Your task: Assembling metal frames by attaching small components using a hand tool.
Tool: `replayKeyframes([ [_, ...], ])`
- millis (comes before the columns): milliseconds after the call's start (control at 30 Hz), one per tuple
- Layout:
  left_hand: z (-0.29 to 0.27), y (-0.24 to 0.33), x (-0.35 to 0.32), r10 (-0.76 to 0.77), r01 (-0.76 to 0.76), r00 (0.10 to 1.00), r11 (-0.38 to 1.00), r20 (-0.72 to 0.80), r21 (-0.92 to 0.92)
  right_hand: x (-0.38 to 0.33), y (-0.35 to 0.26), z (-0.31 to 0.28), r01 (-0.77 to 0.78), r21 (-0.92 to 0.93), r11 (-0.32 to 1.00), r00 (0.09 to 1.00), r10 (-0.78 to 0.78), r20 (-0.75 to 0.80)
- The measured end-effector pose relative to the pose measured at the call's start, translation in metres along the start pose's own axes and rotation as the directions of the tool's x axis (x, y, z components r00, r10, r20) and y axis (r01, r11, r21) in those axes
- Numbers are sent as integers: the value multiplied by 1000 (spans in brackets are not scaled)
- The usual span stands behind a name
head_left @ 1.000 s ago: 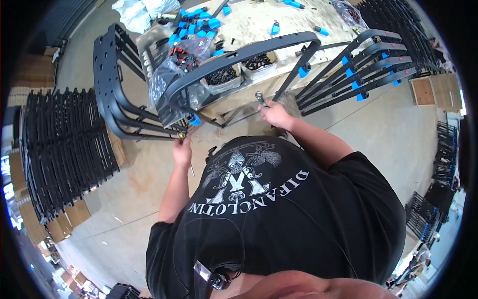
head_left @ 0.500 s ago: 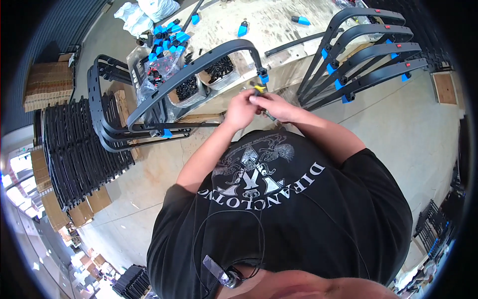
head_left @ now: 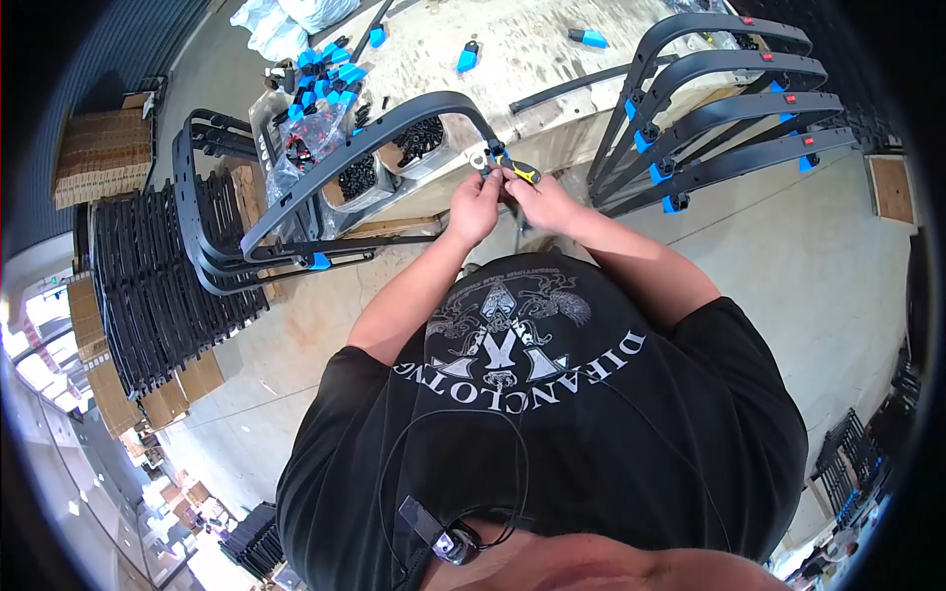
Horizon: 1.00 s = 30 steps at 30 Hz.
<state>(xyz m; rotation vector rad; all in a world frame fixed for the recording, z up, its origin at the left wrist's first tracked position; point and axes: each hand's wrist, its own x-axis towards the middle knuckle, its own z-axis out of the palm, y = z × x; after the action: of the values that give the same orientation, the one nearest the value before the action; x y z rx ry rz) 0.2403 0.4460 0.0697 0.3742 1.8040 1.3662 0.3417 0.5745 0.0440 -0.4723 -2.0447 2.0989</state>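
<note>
My left hand [head_left: 473, 209] is closed at the lower end of a black curved tube frame [head_left: 384, 126]. A small silvery tool with a rounded head [head_left: 479, 159] sticks out past its fingertips; its exact kind is too small to tell. My right hand [head_left: 544, 207] is closed beside it, holding a tool with a yellow-and-black handle [head_left: 522, 171]. The working end of that tool is hidden by the frame end and my fingers. A blue fitting [head_left: 499, 154] sits on the frame end, right at both hands.
A worktable [head_left: 434, 64] carries blue-and-black end pieces [head_left: 468, 57] and boxes of small black parts [head_left: 419, 141]. Several curved frames [head_left: 739, 103] stand at its right. Stacked black frames [head_left: 168, 286] and flat cartons [head_left: 103, 158] lie left. White bags [head_left: 271, 30] rest beyond.
Both hands have moved up to the frame's end from just below it. The yellow-and-black handle now points down to the right, and the silvery tool head shows at the left fingertips.
</note>
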Motion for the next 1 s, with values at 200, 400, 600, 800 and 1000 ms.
replayKeyframes([
  [200, -15, 6, 1, -80, 105, 986, 980, -148, 169, 1, -19, -42, -272, -318, 908, 939, 178, -296],
  [400, 2, 21, 11, -113, 118, 982, 993, -155, 21, 35, -2, -51, -121, 331, 936, 907, 240, -347],
  [600, 4, 39, 13, -195, 183, 978, 974, -77, -135, 56, 4, -47, -200, 410, 890, 903, 330, -275],
  [800, 4, 56, 9, -186, 188, 982, 971, 26, -145, 59, 8, -60, -233, 74, 970, 929, 245, -276],
  [1000, -5, -22, 26, -61, 78, 996, 946, -65, 313, 64, -33, -71, -580, 140, 802, 812, 583, 25],
])
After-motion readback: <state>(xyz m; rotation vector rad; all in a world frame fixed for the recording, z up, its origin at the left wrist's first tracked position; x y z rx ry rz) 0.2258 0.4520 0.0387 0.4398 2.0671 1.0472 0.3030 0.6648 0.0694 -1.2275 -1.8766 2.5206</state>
